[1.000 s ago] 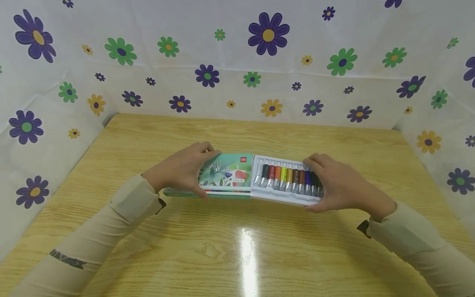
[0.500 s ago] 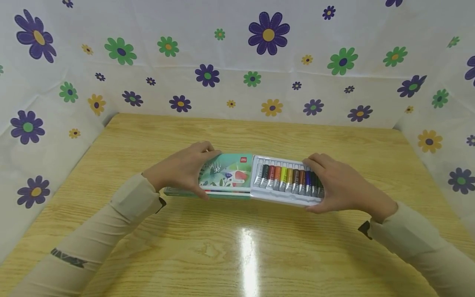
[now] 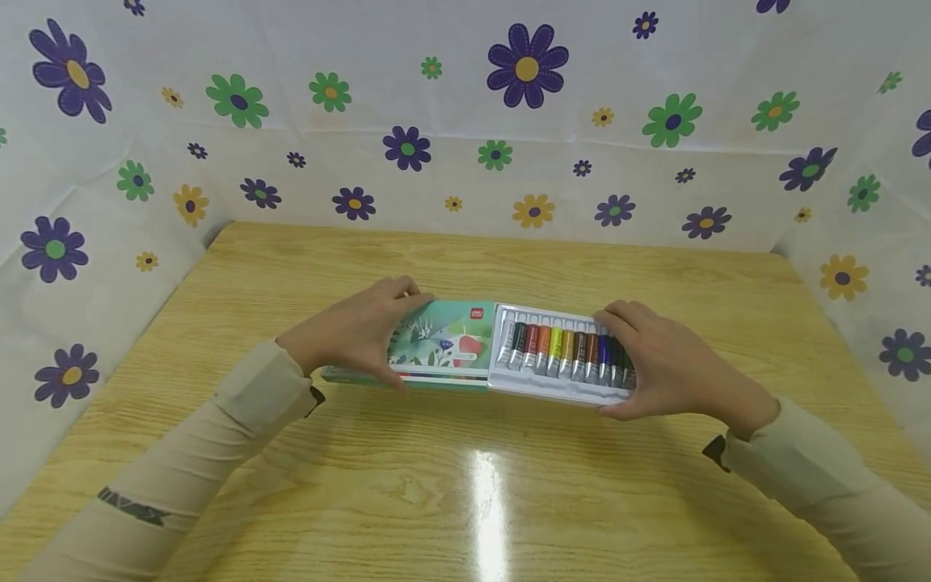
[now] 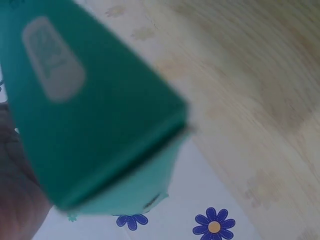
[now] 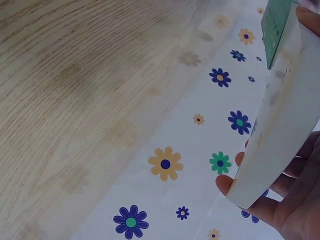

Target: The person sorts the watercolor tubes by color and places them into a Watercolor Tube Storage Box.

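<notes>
Between the two hands, in the head view, a green printed paint box (image 3: 447, 339) meets a white plastic tray (image 3: 538, 390) holding a row of coloured paint tubes (image 3: 556, 352). My left hand (image 3: 360, 331) grips the box across its left part, thumb at the near edge and fingers at the far edge. The tray's right end is in my right hand (image 3: 662, 360), which hides the last tubes. Tray and box touch at the box's right end and stand at a slight angle. The left wrist view shows the box's green end (image 4: 100, 115) up close; the right wrist view shows the tray's white side (image 5: 280, 135).
A wood-grain table (image 3: 407, 485) lies below, with a bright light reflection near its front middle. White cloth (image 3: 465, 105) printed with flowers encloses the back and both sides.
Almost nothing differs. Both hands keep their grip, and the box and tray hold nearly the same position, with only a tiny shift at the joint.
</notes>
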The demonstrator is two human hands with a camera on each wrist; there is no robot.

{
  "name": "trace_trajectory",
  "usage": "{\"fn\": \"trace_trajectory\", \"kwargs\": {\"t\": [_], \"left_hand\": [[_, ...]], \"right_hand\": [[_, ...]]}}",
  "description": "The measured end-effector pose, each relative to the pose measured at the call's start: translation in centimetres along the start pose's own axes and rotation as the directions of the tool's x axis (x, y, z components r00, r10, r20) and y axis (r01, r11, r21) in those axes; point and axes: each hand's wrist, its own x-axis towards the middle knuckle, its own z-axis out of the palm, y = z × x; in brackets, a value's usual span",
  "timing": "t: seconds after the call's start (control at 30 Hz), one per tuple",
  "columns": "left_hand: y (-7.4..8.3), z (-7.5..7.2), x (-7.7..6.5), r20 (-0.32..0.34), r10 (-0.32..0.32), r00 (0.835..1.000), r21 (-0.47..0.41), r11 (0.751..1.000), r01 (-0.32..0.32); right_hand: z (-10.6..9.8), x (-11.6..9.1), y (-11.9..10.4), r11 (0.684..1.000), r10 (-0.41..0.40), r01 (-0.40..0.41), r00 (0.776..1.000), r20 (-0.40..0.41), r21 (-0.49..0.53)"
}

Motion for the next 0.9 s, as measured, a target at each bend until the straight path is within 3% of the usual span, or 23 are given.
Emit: {"fn": "trace_trajectory", "kwargs": {"t": [0.37, 0.77, 0.9], "left_hand": [[0.6, 0.4, -0.2, -0.015, 0.053, 0.998, -0.035, 0.998, -0.053], [1.9, 0.7, 0.5, -0.005, 0.025, 1.0, -0.048, 0.999, -0.026], [2.4, 1.1, 0.7, -0.031, 0.033, 0.999, -0.038, 0.999, -0.034]], "right_hand": [[0.1, 0.2, -0.6, 1.0, 0.004, -0.006, 0.996, 0.086, 0.019], [-0.4, 0.6, -0.7, 0.999, 0.001, -0.004, 0.997, 0.083, 0.038], [-0.5, 0.8, -0.8, 0.998, -0.008, 0.004, 0.997, 0.074, 0.058]]}}
